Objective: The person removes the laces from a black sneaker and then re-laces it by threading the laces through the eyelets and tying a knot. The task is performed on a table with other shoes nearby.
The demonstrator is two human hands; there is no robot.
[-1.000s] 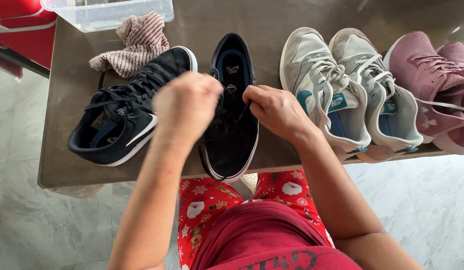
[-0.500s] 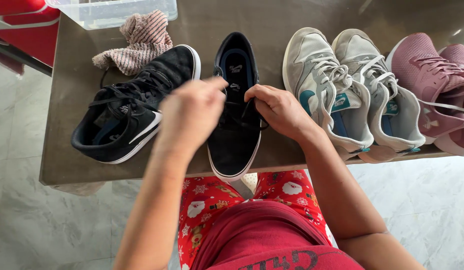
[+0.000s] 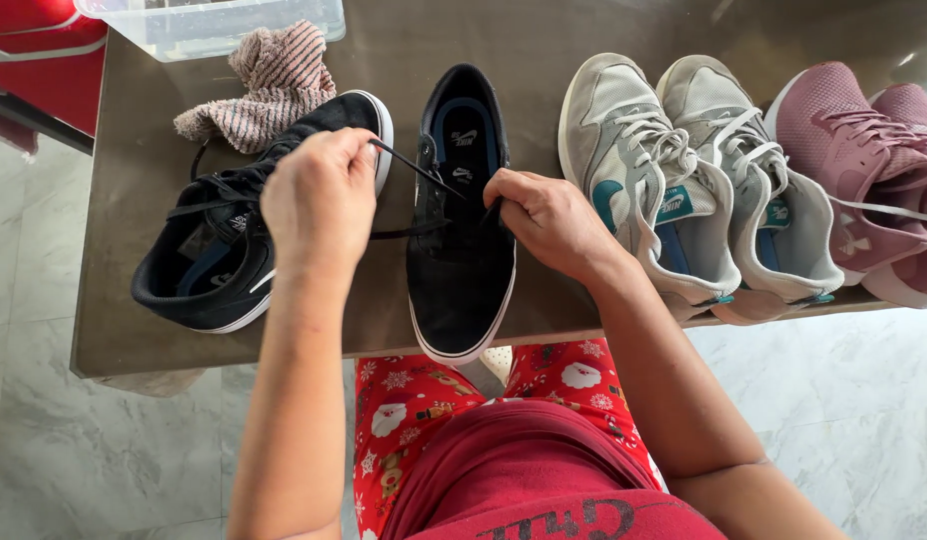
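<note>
A black sneaker with a white sole [image 3: 462, 270] stands in the middle of the brown table [image 3: 134, 330], toe towards me. My left hand [image 3: 319, 200] pinches its black shoelace [image 3: 414, 170] and holds it stretched out to the left, above a second black sneaker [image 3: 209, 275] that lies tilted beside it. My right hand [image 3: 549, 220] rests on the right side of the middle sneaker and grips the lace at the eyelets.
A pair of grey sneakers [image 3: 684, 180] and a pair of pink sneakers [image 3: 864, 170] stand to the right on the table. A striped pinkish cloth [image 3: 274, 85] lies at the back left, below a clear plastic box [image 3: 214, 25]. Pale marble floor surrounds the table.
My left hand has moved left and away from the middle sneaker, drawing the lace taut. My right hand has stayed on the shoe.
</note>
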